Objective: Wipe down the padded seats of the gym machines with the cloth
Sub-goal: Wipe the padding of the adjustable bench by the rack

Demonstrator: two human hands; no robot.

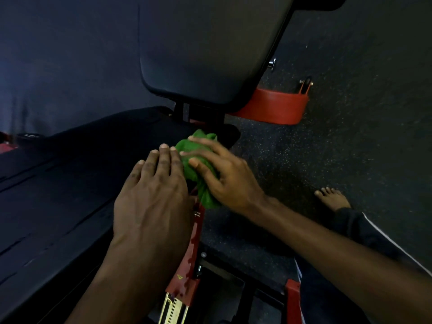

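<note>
A crumpled green cloth (194, 157) lies on the right edge of a black padded seat (77, 178) in the middle of the head view. My right hand (224, 176) covers the cloth, its fingers spread and bent over it, gripping it against the pad. Flat on the seat just left of the cloth rests my left hand (154, 197), fingers straight and together. A black padded backrest (210, 50) rises above the seat, at the top centre.
The red machine frame (194, 242) with a yellow adjustment scale runs below my hands. A red padded part (275, 108) sits low at the right of the backrest. Speckled dark rubber floor (350, 136) lies to the right, with my bare foot (332, 197) on it.
</note>
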